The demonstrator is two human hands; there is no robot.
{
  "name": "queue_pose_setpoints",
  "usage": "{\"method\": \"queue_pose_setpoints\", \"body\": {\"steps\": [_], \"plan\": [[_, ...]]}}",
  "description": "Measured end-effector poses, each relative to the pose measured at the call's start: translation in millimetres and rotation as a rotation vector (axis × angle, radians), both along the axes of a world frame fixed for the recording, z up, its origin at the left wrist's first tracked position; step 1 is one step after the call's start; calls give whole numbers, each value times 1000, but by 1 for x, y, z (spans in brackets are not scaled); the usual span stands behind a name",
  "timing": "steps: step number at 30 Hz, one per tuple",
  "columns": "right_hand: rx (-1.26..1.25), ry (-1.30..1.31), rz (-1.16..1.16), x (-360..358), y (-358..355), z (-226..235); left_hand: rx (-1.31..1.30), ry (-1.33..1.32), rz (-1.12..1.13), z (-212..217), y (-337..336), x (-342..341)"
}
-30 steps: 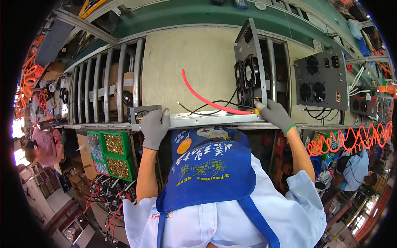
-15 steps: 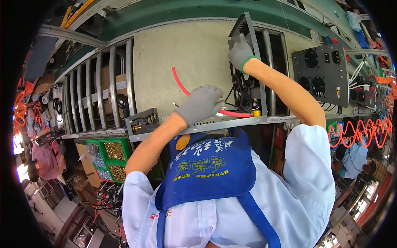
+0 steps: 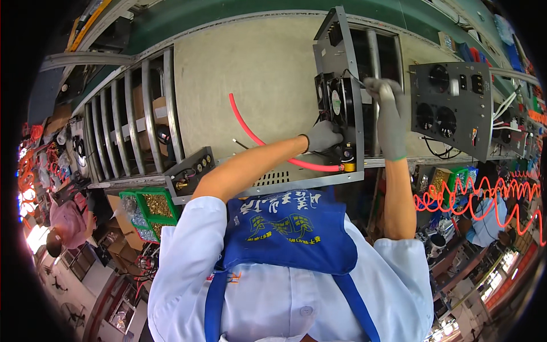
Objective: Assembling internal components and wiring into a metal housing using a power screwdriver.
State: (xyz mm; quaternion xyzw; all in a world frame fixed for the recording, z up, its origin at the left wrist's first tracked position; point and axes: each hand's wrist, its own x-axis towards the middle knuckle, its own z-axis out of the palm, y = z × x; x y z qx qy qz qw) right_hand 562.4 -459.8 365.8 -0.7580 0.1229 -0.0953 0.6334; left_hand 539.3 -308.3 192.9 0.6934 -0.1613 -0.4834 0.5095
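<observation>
A grey metal chassis [image 3: 352, 114] lies along the bench's near side, its right panel carrying black fans [image 3: 337, 102]. My left hand [image 3: 325, 137], in a grey glove, reaches inside beside the fan, its fingers curled among black wires; what they hold is hidden. Just outside the panel, my gloved right hand [image 3: 387, 111] is raised and slightly blurred, fingertips closed on a thin black cable [image 3: 353, 77] running over the panel edge by the fan. A red hose [image 3: 246, 125] curves under my left forearm to a brass fitting [image 3: 349, 167] in the chassis corner.
A second unit with fans [image 3: 450, 108] stands to the right, trailing wires. Metal rollers [image 3: 149, 108] flank the pale bench board [image 3: 256, 57]. Green bins [image 3: 156, 206] of small parts sit at the lower left. Red coiled air hoses [image 3: 478, 196] hang at the right.
My left hand has moved right, from above the red hose into the chassis by the fan. My right hand has come from the panel's far end to its outer side, at the black cable.
</observation>
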Motion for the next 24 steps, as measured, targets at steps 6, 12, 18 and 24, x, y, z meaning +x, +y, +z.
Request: {"method": "queue_pose_setpoints", "body": {"steps": [6,12,18,24], "plan": [[186,82,-118,-48,5,-21,316,-286,-33,-28,68,42],[43,117,-189,-55,25,-16,435,-1059,450,30,118,139],[-122,105,-180,-59,32,-21,264,-177,-465,20,40,72],[-203,46,-132,-58,39,-15,47,152,132,-36,35,37]]}}
